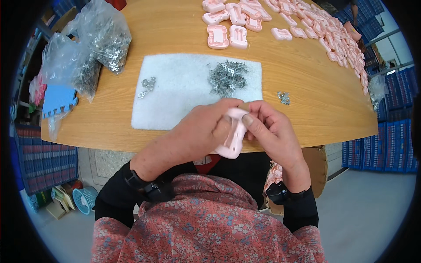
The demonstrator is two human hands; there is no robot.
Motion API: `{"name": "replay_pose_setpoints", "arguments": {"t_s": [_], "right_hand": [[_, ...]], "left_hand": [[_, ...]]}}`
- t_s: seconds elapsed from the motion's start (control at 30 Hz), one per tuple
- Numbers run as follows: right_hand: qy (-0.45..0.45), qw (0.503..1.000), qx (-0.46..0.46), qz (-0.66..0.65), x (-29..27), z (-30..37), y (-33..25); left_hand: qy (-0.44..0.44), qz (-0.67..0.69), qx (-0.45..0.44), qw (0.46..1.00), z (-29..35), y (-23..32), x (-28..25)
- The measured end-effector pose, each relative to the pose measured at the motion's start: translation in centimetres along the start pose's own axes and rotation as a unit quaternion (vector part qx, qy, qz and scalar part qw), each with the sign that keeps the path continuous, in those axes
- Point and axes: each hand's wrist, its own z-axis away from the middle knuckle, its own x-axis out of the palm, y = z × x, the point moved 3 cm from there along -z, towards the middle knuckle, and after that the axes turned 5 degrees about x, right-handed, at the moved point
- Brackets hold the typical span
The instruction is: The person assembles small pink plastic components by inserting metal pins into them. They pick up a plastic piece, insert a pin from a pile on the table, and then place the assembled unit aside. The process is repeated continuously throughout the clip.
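A pale pink plastic shell [237, 138] with a rectangular opening is tilted at the table's near edge. My left hand [204, 125] is closed round its left side, the thumb bent in over the opening. At the far right end, my right hand [275, 138] pinches the shell, its thumb on top and the other fingers curled behind. Whether a small part sits between those fingertips is hidden. Just beyond both hands lies a white foam mat [175, 101], bearing a heap of small metal pieces [228, 78] and a smaller cluster of metal pieces [148, 85] on the left.
Several loose metal bits [284, 97] lie right of the mat. Pink shells [218, 36] are spread across the far side and down the right edge. Clear bags of metal parts [105, 37] stand at the left by a blue foam tile [59, 100]. Below right is an open carton [316, 171].
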Motion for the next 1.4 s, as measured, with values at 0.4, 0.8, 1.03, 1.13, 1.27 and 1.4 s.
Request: {"name": "replay_pose_setpoints", "arguments": {"t_s": [0.4, 0.8, 1.03, 1.13, 1.27, 1.4], "right_hand": [[0.092, 0.980, -0.152, 0.087, 2.5, 0.6, 0.8], [0.095, 0.902, -0.333, 0.257, 3.9, 0.8, -0.1], [0.141, 0.888, -0.352, 0.259, 4.6, 1.6, -0.7], [0.159, 0.887, -0.351, 0.256, 3.8, 1.4, -0.6], [0.173, 0.925, -0.303, 0.147, 1.3, 2.5, -0.9], [0.070, 0.989, -0.125, 0.042, -1.0, 3.2, 0.6]], "left_hand": [[0.010, 0.541, -0.121, 0.832, 0.6, -1.6, 0.3], [0.082, 0.516, -0.157, 0.838, 0.9, -1.6, 1.1], [0.091, 0.503, -0.170, 0.843, 0.4, -1.6, 1.3], [0.131, 0.427, -0.150, 0.882, 0.4, -1.1, 1.5], [0.055, 0.433, -0.105, 0.894, 1.2, -1.3, 0.6], [-0.018, 0.303, -0.043, 0.952, 1.0, 1.0, -2.1]]}}
